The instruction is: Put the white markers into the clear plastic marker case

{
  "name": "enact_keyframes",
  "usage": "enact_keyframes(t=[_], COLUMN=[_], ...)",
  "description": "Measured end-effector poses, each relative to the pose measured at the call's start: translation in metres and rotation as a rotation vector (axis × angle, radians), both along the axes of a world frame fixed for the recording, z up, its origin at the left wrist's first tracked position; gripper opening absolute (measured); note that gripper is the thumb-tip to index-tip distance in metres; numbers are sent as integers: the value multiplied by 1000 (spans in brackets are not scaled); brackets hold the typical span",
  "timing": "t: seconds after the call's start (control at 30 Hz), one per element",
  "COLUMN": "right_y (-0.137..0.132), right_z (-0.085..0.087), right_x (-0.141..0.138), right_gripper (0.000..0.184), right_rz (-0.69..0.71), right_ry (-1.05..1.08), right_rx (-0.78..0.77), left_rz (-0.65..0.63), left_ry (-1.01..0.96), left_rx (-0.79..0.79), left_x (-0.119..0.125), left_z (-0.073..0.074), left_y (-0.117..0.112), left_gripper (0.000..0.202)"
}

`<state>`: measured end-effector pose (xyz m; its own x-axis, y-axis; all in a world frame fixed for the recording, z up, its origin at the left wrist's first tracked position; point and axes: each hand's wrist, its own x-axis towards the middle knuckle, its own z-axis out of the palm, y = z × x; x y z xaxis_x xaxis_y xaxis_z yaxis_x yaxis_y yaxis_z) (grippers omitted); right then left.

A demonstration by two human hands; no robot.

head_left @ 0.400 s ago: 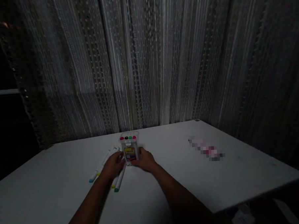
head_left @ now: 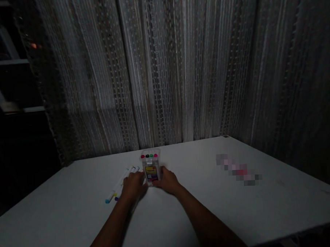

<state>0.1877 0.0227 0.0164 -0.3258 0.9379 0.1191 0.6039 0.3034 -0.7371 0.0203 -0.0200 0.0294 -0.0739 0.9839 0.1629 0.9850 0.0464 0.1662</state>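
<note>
A clear plastic marker case stands upright on the white table, with red, black, green and pink marker ends showing at its top and a coloured label on its front. My right hand is closed around the right side of the case, its thumb across the lower front. My left hand is at the left side of the case, over some markers, with its fingers curled and partly hidden. What it grips, if anything, is hidden. Several white markers with coloured ends lie to the left of it, partly covered by the hand.
A blurred-out pink and red item lies on the right part of the white table. Behind the table hangs a patterned grey curtain. Dark shelving or window framing shows at the far left. The room is dim.
The view has shifted, so the table and items appear farther right and lower. My left hand now covers the green- and yellow-ended markers that showed below it. My right hand stays on the case.
</note>
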Motion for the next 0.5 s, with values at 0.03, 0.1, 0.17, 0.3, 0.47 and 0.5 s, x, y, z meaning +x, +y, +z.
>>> enact_keyframes(t=[0.03, 0.1, 0.17, 0.3, 0.47, 0.5], right_y=[0, 1, 2, 3, 4, 4], right_z=[0, 0, -1, -4, -4, -4], right_x=[0, -1, -1, -1, 0, 0], right_gripper=[60, 59, 57, 55, 54, 56], right_rz=[1, 3, 12, 23, 21, 16], right_ry=[1, 6, 23, 45, 56, 56], right_rx=[-5, -10, -4, 5, 15, 13], left_rz=[3, 33, 71, 116, 127, 117], left_ry=[21, 33, -1, -193, -669, -816], left_rx=[-12, -20, -8, 115, 470, 544], left_x=[3, 6, 6, -5, -16, -16], left_z=[2, 4, 4, -2, 5, 10], left_y=[-1, -3, -3, 0, 4, 5], left_gripper=[36, 33, 30, 31, 37, 41])
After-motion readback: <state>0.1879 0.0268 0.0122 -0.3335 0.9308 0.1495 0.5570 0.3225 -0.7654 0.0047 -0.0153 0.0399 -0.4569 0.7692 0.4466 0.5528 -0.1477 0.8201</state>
